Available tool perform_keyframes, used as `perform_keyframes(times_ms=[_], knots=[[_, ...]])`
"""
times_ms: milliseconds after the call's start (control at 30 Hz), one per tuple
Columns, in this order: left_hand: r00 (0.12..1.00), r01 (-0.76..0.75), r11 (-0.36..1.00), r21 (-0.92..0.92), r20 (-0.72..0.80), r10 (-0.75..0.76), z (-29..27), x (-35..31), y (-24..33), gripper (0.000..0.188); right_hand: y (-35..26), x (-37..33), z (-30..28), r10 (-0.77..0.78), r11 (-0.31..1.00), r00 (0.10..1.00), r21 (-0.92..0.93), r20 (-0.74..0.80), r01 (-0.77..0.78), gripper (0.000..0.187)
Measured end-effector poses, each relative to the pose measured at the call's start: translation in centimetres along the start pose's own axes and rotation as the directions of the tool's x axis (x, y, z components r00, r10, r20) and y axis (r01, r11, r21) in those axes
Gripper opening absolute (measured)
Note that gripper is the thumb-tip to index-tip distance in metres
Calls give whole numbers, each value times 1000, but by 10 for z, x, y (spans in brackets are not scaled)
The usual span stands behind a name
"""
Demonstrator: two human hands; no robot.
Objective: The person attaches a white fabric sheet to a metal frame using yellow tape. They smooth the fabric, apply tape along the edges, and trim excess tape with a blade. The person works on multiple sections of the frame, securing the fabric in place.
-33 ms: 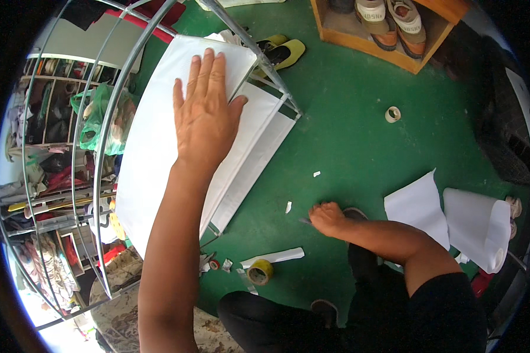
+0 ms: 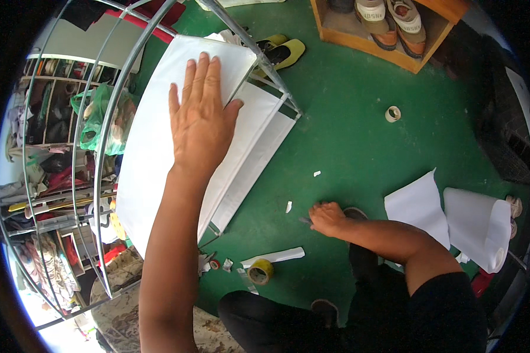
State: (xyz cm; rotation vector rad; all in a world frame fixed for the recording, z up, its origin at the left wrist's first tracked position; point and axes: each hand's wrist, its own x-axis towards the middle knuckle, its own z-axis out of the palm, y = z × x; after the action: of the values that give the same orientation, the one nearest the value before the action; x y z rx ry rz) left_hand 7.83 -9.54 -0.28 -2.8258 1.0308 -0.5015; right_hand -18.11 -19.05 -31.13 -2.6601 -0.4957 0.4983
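At the far left stands a grey metal wire rack [image 2: 100, 147] with a green plastic bag [image 2: 97, 120] hanging behind its bars. Just right of it, a large white paper sheet [image 2: 153, 147] lies over the rack's top shelf, and the left hand [image 2: 201, 117] rests flat on it, fingers spread and straight, palm down, gripping nothing. Lower down on the green floor [image 2: 347, 135] sit a yellow-brown roll of tape [image 2: 260, 271] and a narrow white paper strip [image 2: 274, 257], touching or nearly so. The right hand [image 2: 327, 217] is down on the floor with its fingers curled on a small dark object too small to identify. Farther right lie two loose white paper sheets [image 2: 421, 206], one curling, and a small white tape roll [image 2: 393, 113] sits apart. Both frames are the same moment, and nothing differs.
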Motion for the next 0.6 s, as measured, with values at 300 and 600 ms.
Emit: perform_keyframes(times_ms=[300,600], knots=[[989,49,996,72,133,-58,-15,-60,-28,74,-4,-4,3,14,1000,999,-7,30,-14,16],[988,67,994,86,133,-78,-7,-78,-31,79,-15,-4,4,72,997,997,10,-33,-72,16]])
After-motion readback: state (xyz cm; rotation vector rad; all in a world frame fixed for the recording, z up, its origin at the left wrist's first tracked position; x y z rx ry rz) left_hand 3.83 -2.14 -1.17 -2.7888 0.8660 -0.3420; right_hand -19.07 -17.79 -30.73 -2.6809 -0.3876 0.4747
